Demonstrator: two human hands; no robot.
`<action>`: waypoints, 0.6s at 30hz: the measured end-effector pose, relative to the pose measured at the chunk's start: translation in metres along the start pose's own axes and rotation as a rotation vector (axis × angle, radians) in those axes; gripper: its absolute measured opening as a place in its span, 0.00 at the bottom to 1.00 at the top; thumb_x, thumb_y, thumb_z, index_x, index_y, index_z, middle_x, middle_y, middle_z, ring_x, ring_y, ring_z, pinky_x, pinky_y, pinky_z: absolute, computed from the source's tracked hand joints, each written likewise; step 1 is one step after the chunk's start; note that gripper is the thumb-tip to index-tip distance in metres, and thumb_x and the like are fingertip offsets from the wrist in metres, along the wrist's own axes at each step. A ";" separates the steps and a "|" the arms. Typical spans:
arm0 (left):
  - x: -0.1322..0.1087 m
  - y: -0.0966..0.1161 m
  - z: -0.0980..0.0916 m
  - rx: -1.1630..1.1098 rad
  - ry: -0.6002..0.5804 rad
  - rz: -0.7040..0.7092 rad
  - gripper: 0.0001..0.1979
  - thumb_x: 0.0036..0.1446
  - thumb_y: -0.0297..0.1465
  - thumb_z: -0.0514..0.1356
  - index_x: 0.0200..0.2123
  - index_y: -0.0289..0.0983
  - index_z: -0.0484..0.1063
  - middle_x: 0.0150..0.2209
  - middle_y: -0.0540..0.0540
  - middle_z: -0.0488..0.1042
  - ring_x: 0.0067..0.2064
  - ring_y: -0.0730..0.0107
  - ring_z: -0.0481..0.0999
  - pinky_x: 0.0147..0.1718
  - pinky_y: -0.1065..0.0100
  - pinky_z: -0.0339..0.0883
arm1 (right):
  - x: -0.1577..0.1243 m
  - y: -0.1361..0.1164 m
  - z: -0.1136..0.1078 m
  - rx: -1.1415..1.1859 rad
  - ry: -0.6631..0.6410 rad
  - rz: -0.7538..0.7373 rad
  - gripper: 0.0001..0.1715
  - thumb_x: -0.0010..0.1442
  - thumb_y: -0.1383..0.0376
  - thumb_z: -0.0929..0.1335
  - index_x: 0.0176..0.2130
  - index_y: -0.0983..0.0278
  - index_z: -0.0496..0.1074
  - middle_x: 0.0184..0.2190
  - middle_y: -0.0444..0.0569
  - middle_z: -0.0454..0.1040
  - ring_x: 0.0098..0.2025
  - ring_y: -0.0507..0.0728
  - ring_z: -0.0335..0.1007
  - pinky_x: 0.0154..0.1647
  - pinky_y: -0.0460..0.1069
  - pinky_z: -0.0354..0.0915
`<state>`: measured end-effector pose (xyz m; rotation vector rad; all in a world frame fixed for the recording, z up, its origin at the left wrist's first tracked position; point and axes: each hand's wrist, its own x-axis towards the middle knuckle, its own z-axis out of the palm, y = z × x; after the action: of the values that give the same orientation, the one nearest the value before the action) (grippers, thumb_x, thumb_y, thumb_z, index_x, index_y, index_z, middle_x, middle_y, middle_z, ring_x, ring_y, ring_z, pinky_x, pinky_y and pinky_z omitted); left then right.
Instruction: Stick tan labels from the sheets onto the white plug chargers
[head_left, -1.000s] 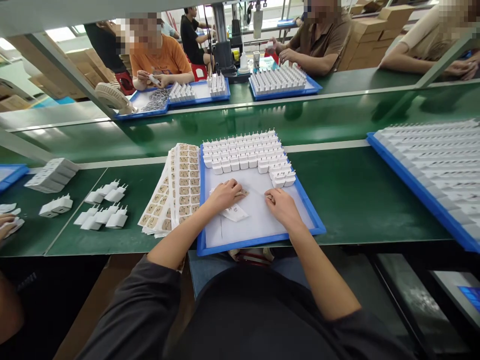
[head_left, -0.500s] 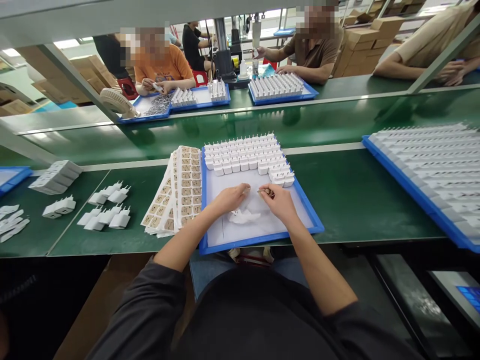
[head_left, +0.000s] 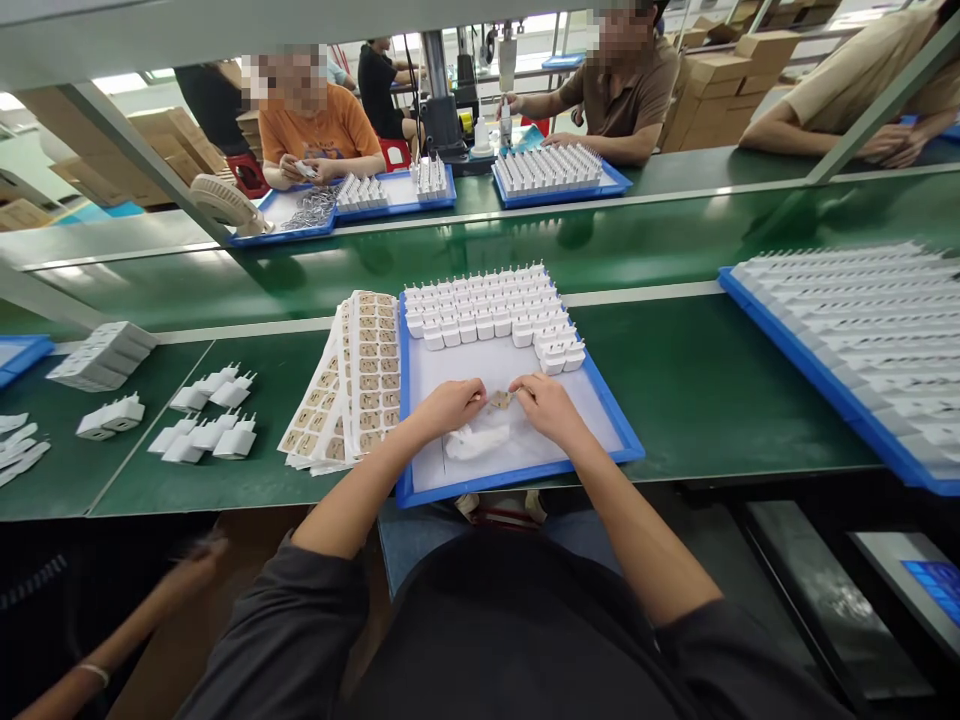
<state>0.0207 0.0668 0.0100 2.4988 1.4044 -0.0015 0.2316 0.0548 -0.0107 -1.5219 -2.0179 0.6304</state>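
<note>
Over the blue-rimmed tray (head_left: 525,475), my right hand (head_left: 551,408) pinches the edge of a small tan sticker (head_left: 500,399). My left hand (head_left: 454,405) is closed at the fingertips, close beside the sticker's other edge; whether it grips that edge or something else cannot be made out. Crumpled white scraps (head_left: 478,442) lie in the tray below my hands. Rows of white plug chargers (head_left: 480,300), pins up, fill the tray's far part. Left of the tray lie fanned sheets of tan stickers (head_left: 379,365).
Loose white chargers (head_left: 202,435) and a stack of white blocks (head_left: 105,355) are at the left. A large tray of chargers (head_left: 847,340) stands at the right. Co-workers sit across the bench behind a green ledge (head_left: 637,235). Another person's arm (head_left: 150,610) reaches in at bottom left.
The tan sticker has turned to show its face between my hands. My left hand has moved slightly left and down. A co-worker's arm has appeared at bottom left.
</note>
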 end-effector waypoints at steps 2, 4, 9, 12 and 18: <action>-0.007 0.002 0.003 0.019 -0.033 0.010 0.12 0.70 0.37 0.52 0.42 0.38 0.72 0.36 0.43 0.81 0.39 0.59 0.82 0.37 0.66 0.69 | 0.002 -0.003 0.005 -0.053 -0.043 -0.004 0.15 0.66 0.71 0.61 0.44 0.65 0.76 0.42 0.53 0.76 0.45 0.57 0.73 0.48 0.49 0.64; -0.010 0.006 0.007 0.046 -0.053 0.005 0.13 0.69 0.39 0.54 0.41 0.37 0.72 0.37 0.41 0.81 0.40 0.56 0.82 0.37 0.64 0.70 | 0.002 -0.006 0.010 -0.106 -0.081 -0.004 0.13 0.68 0.69 0.63 0.46 0.66 0.75 0.44 0.55 0.75 0.45 0.58 0.74 0.46 0.49 0.65; -0.004 0.016 0.013 0.079 -0.070 -0.012 0.12 0.68 0.37 0.54 0.44 0.36 0.72 0.39 0.39 0.81 0.40 0.54 0.82 0.38 0.62 0.71 | -0.001 -0.012 0.018 -0.208 -0.136 -0.016 0.07 0.67 0.68 0.66 0.43 0.66 0.74 0.45 0.58 0.75 0.40 0.60 0.74 0.37 0.49 0.63; 0.003 0.018 0.015 0.059 -0.060 -0.013 0.09 0.66 0.32 0.54 0.43 0.36 0.72 0.39 0.39 0.81 0.40 0.54 0.82 0.40 0.61 0.71 | 0.000 -0.014 0.020 -0.219 -0.127 -0.028 0.07 0.67 0.70 0.65 0.41 0.65 0.73 0.42 0.57 0.76 0.39 0.60 0.74 0.36 0.50 0.63; -0.005 0.008 0.002 -0.088 0.076 -0.076 0.07 0.61 0.29 0.56 0.38 0.36 0.74 0.33 0.43 0.80 0.38 0.56 0.81 0.39 0.63 0.69 | 0.005 0.000 0.007 -0.154 -0.017 -0.047 0.08 0.64 0.69 0.64 0.40 0.63 0.73 0.40 0.53 0.79 0.44 0.59 0.74 0.45 0.51 0.66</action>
<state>0.0246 0.0585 0.0110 2.3957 1.4950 0.1388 0.2264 0.0597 -0.0152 -1.5552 -2.1518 0.4807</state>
